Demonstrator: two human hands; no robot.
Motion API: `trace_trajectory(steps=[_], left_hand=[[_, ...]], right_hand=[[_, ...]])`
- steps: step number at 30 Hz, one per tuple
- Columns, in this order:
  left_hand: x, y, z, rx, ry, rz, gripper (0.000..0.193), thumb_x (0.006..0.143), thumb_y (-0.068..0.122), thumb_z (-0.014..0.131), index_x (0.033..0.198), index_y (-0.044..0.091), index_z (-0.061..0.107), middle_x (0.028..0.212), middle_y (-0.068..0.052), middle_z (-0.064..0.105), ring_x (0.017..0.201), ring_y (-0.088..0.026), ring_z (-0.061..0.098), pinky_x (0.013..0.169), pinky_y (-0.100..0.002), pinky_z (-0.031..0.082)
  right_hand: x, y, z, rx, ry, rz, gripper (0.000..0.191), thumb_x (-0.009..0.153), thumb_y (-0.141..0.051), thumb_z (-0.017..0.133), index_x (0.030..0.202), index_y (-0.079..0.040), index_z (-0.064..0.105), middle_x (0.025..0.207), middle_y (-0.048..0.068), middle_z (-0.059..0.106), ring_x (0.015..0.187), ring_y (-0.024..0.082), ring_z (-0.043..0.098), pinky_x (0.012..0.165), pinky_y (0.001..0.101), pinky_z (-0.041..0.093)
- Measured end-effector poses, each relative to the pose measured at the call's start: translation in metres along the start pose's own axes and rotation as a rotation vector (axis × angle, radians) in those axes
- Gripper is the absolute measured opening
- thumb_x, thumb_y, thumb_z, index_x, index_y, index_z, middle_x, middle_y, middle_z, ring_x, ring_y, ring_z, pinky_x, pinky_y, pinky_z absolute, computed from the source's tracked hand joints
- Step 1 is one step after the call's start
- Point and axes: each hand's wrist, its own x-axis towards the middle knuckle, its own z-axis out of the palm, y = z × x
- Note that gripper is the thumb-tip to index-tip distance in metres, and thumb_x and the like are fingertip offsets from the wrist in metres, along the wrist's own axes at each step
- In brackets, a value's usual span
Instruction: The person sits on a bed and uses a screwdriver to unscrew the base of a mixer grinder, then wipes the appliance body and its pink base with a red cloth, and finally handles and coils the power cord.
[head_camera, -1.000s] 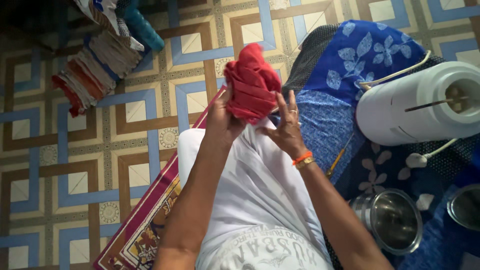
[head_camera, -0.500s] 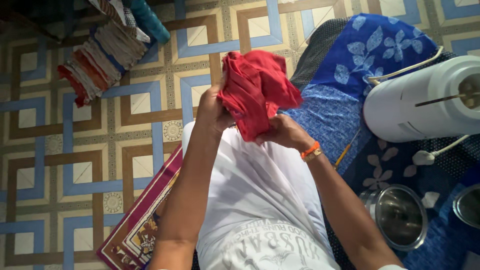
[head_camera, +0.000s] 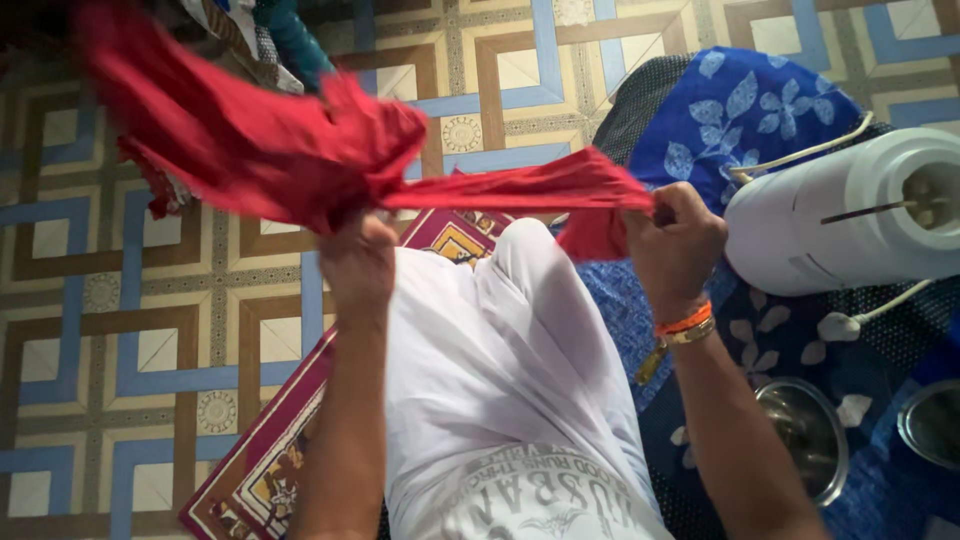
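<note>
I am gripping the red cloth (head_camera: 300, 160) in both fists — my left hand (head_camera: 358, 265) is clenched on a bunched part near its middle, and my right hand (head_camera: 678, 245) is clamped on a twisted end, with a small red flap hanging just beside that fist. The cloth is hanging in the air above my lap, stretching taut between my hands and billowing up and away to the upper left, where its edge is blurring out of clear sight.

Under everything, the tiled floor (head_camera: 150, 330) is spreading out in blue, brown and cream squares. My legs in the white garment (head_camera: 500, 370) are filling the middle, lying partly over a maroon patterned mat (head_camera: 260, 470). To my right, a blue floral fabric (head_camera: 740, 110) is covering the ground, and a white cylindrical appliance (head_camera: 850, 215) is lying on its side on it, its white cord (head_camera: 800, 155) curling near the top — its plug (head_camera: 838, 327) is resting just below the body. Two steel bowls are sitting lower right: one (head_camera: 805, 435) near my forearm, the other (head_camera: 932, 425) cut off by the frame's edge. An orange band (head_camera: 684, 323) is circling my right wrist.
</note>
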Motion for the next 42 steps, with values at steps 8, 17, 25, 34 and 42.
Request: trace_trajectory(steps=[8,17,25,34,42], left_hand=[[-0.055,-0.071,0.001,-0.455,0.079,-0.380,0.065,0.096,0.060,0.056,0.139,0.010,0.058,0.143,-0.013,0.059,0.135,-0.035,0.051,0.116,-0.057,0.041],[-0.066,-0.053,-0.024,0.860,-0.190,-0.236,0.038,0.098,0.033,0.069,0.123,0.004,0.070,0.118,-0.011,0.073,0.112,-0.028,0.070,0.100,-0.042,0.056],[-0.042,-0.095,0.048,0.821,-0.722,-0.403,0.039,0.093,0.016,0.077,0.128,0.002,0.066,0.116,-0.009,0.075,0.102,-0.014,0.071,0.091,-0.030,0.059],[0.061,-0.023,0.092,1.089,-0.488,0.048,0.015,0.095,0.010,0.075,0.108,0.002,0.080,0.097,-0.012,0.078,0.085,-0.020,0.071,0.076,-0.034,0.058],[0.045,0.000,0.120,1.665,-0.274,0.920,0.046,0.101,0.043,0.079,0.131,0.011,0.065,0.125,-0.019,0.062,0.104,-0.042,0.068,0.079,-0.047,0.059]], right_hand=[[-0.066,0.056,0.052,0.018,0.060,-0.062,0.019,0.107,-0.012,0.059,0.123,-0.003,0.064,0.117,0.012,0.065,0.098,0.024,0.072,0.080,0.0369,0.061],[-0.058,0.028,0.006,0.159,-0.092,-0.099,0.012,0.093,0.008,0.065,0.101,0.000,0.070,0.095,0.009,0.071,0.089,0.022,0.070,0.081,0.0318,0.054],[-0.001,-0.043,-0.032,0.515,-0.311,-0.084,0.019,0.097,0.006,0.062,0.111,-0.003,0.070,0.098,0.009,0.071,0.089,0.011,0.066,0.078,0.0248,0.052],[0.068,-0.022,-0.004,0.309,-0.036,-0.454,0.010,0.105,0.005,0.065,0.113,0.005,0.069,0.097,0.012,0.069,0.086,0.018,0.065,0.075,0.0314,0.051],[0.089,-0.008,0.074,1.180,-0.395,0.323,0.074,0.107,-0.066,0.046,0.149,-0.005,0.051,0.147,0.014,0.056,0.129,0.028,0.055,0.113,0.0434,0.049]])
